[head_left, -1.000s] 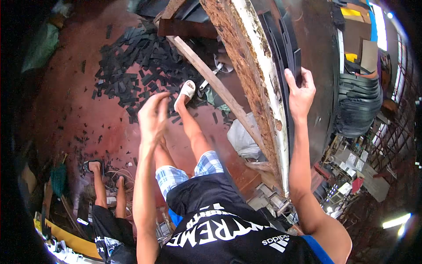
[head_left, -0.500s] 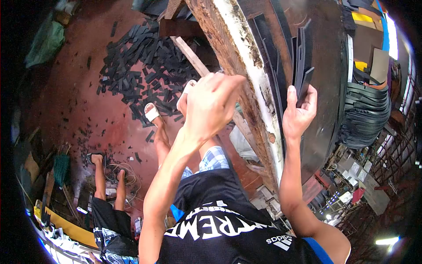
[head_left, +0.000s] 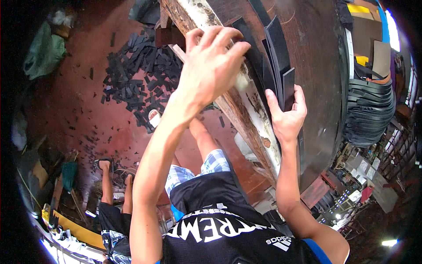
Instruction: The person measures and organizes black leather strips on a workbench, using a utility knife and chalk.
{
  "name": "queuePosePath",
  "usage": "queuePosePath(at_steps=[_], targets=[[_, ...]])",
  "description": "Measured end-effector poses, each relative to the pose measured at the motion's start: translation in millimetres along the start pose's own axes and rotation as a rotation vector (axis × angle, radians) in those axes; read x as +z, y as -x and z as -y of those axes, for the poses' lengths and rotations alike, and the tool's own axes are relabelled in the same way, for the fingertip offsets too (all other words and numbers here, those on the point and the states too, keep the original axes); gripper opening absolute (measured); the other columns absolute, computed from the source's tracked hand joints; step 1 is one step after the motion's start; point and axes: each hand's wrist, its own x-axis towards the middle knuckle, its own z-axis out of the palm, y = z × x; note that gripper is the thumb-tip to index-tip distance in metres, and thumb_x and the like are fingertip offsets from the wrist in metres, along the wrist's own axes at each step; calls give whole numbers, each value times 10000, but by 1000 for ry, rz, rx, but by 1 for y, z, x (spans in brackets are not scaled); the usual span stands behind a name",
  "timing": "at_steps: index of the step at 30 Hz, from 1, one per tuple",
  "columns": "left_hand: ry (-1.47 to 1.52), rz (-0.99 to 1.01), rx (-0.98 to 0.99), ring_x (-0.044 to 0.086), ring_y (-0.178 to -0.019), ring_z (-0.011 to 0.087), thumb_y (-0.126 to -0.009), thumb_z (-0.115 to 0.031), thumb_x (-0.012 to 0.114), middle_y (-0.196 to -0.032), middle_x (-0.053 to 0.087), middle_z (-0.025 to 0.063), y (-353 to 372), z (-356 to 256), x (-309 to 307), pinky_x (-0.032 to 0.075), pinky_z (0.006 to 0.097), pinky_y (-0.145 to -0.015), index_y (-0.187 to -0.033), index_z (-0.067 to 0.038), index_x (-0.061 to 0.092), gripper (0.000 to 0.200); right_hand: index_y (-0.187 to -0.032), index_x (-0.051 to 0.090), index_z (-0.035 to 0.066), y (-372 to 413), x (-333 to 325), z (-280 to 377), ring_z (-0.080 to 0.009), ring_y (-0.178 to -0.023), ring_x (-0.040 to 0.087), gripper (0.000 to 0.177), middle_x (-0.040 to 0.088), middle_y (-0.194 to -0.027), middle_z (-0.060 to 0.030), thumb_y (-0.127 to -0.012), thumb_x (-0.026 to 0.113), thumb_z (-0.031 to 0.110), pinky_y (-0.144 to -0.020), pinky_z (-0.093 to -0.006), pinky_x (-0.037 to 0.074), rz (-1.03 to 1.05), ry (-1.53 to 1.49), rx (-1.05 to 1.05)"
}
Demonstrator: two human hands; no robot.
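Note:
My right hand [head_left: 288, 116] is closed around the lower ends of several flat black strips [head_left: 274, 57], thumb on one side and fingers on the other. A shorter black piece [head_left: 288, 88] stands against the fingers of that hand. My left hand [head_left: 213, 64] hangs over the worn wooden beam [head_left: 241, 105], its fingers apart and slightly bent, with nothing seen in them. More black strips lie along the beam's right side, on the dark tabletop [head_left: 316, 57]; their lower parts are partly hidden.
Many short black pieces [head_left: 140, 70] are heaped on the red floor [head_left: 83, 119]. A stack of curved black sheets [head_left: 369, 114] stands at the right. Another person's legs [head_left: 107, 182] show at lower left, and a green sack [head_left: 44, 53] at upper left.
My left hand has gone from closed to fingers apart and moved up the beam. My right hand, with the strips, has shifted slightly left and down in view. The camera view has moved too.

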Motion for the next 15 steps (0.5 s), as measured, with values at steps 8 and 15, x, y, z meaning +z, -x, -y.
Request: queuePosePath(at_steps=[8,15], targets=[[-88,114,194,597,-1059,264,-783,-118,749,-1035,678,39,-27,13,-34,418,413,-939,-1025,-159,750,245,-1053,602,-21,2,-9,17,-300,-848,642,350,613,-952,-150,-796,801,108,-762,-358,505,-20,96,-53],[81,382,343,588,-1034,257,-695,-34,740,-1057,685,51,-95,28,-43,437,381,-923,-1037,-109,750,350,-1064,603,-10,14,-26,33,-287,-852,622,365,597,-961,-136,-774,806,83,-774,-351,504,13,-126,0]])
